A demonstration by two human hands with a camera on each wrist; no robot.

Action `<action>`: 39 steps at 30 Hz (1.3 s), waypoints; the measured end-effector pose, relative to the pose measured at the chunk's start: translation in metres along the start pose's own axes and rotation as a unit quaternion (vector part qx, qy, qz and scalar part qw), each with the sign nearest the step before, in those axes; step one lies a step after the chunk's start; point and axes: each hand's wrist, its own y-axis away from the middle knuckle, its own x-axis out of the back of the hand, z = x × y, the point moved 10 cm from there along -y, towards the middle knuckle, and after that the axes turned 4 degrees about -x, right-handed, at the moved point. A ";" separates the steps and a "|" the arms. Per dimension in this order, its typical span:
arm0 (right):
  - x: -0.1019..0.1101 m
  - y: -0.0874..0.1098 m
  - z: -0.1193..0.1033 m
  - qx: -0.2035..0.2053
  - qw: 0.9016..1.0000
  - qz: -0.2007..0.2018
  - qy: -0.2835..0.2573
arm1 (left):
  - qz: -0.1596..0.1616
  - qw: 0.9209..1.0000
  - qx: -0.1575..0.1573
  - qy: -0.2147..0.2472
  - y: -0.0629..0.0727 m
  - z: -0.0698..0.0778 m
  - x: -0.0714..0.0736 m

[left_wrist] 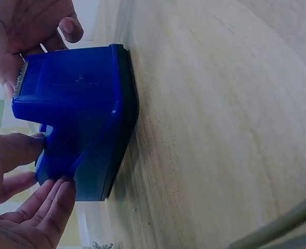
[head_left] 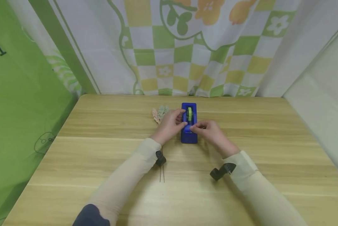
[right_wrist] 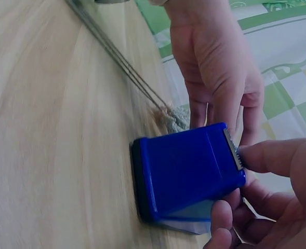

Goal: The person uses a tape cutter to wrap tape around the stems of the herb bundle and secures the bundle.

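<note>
A blue tape dispenser (head_left: 189, 138) stands on the wooden table, a yellow-green roll of tape (head_left: 189, 113) inside it. My left hand (head_left: 171, 122) holds its left side; in the left wrist view the thumb is at the upper edge and the fingertips (left_wrist: 64, 194) lie against the side wall. At the front, my right hand (head_left: 211, 133) has thumb and fingers close together beside the serrated cutter (right_wrist: 233, 150), pinching the tape's end there. The clear tape itself hardly shows. Partly behind my left hand lie knitted-looking flowers (head_left: 161, 110), pale green and pink.
Thin flower stems (head_left: 161, 175) run toward me under my left wrist. The wooden table (head_left: 270, 131) reaches back to a checked curtain (head_left: 183, 53). A green cloth (head_left: 22, 94) hangs at the left. Black cameras (head_left: 222, 171) sit on both wrists.
</note>
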 end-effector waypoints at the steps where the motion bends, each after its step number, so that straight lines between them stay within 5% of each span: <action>1: 0.000 0.000 0.001 -0.006 1.000 -0.002 -0.009 | 0.000 1.000 0.000 -0.001 0.000 0.000 -0.001; 15: -0.001 -0.002 0.013 -0.078 0.991 -0.036 -0.102 | 0.005 1.000 -0.004 -0.011 -0.003 0.002 0.001; 39: -0.002 0.001 0.005 -0.069 0.984 -0.029 -0.161 | 0.004 1.000 0.011 -0.015 0.000 0.000 0.000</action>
